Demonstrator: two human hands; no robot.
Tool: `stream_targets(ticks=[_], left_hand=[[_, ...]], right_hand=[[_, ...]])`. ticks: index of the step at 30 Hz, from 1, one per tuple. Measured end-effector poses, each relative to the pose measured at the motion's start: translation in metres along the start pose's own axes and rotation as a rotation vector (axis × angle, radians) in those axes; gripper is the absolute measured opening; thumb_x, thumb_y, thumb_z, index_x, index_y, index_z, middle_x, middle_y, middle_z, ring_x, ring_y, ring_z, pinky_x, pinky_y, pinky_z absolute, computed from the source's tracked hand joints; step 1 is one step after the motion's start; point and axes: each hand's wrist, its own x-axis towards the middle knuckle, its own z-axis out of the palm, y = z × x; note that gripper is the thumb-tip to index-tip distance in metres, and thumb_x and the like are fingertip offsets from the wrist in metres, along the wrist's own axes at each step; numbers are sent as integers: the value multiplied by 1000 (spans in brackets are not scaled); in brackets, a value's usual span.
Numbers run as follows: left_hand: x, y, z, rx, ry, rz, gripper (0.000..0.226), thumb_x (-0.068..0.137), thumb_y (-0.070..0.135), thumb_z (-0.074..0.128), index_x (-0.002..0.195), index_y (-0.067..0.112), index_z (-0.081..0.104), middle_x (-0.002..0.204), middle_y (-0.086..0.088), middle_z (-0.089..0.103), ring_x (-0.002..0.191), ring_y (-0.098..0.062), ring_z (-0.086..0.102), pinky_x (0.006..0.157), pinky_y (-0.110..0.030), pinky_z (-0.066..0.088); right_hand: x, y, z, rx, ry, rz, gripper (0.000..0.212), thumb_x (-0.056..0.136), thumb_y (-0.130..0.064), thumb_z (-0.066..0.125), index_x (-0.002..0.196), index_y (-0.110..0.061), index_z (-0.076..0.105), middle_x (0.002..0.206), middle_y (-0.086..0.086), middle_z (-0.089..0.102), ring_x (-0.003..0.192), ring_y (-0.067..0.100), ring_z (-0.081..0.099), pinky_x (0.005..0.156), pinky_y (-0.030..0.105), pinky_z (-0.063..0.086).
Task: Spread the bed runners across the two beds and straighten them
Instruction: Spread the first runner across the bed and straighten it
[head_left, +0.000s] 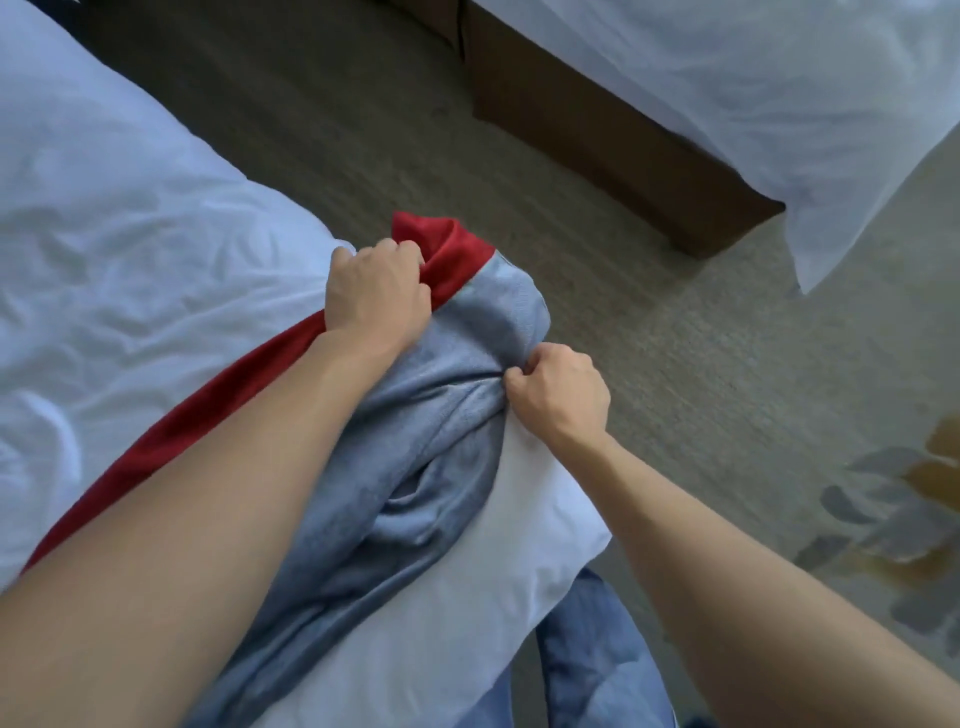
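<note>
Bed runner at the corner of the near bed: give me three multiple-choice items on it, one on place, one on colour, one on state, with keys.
1. Where does the bed runner lie?
A. On the carpet between the beds
B. On the corner of the near bed
C. On the far bed

2. Which colours does the runner show?
A. Grey and red
B. Green and white
C. Black only

3. What state is the runner in?
A. Spread flat and smooth
B. Folded into a neat square
C. Bunched and creased, gripped by both hands

Key: 1 B, it lies on the white bedding at the near bed's corner; 2 A, a grey panel runs beside a red band; 3 C, the left hand grips the red edge, the right hand pinches the grey cloth, and folds gather between them.
</note>
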Motion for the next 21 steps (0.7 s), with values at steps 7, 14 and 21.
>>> stream_targets(ticks=[7,14,21], left_hand=[[23,15,-2,-297,-389,-243,49,94,35,26,93,7,65,113,-21,64,98,-37,54,88,-42,39],[41,11,7,-181,-506,-204,27,83,40,56,75,16,67,97,-17,68,103,-35,55,90,-41,41],[32,15,18,125,-841,-166,85,54,90,27,96,24,61,98,-5,55,120,-28,38,102,-46,19]], right_hand=[[22,2,-5,364,2,274,28,87,-43,35,91,-24,56,95,0,65,85,26,56,74,35,39],[41,14,3,618,-255,268,37,76,-31,54,112,-35,60,104,-14,68,100,13,63,84,33,51],[45,10,7,643,-186,197,17,73,-29,58,75,-12,58,62,-10,57,62,10,51,66,36,50]])
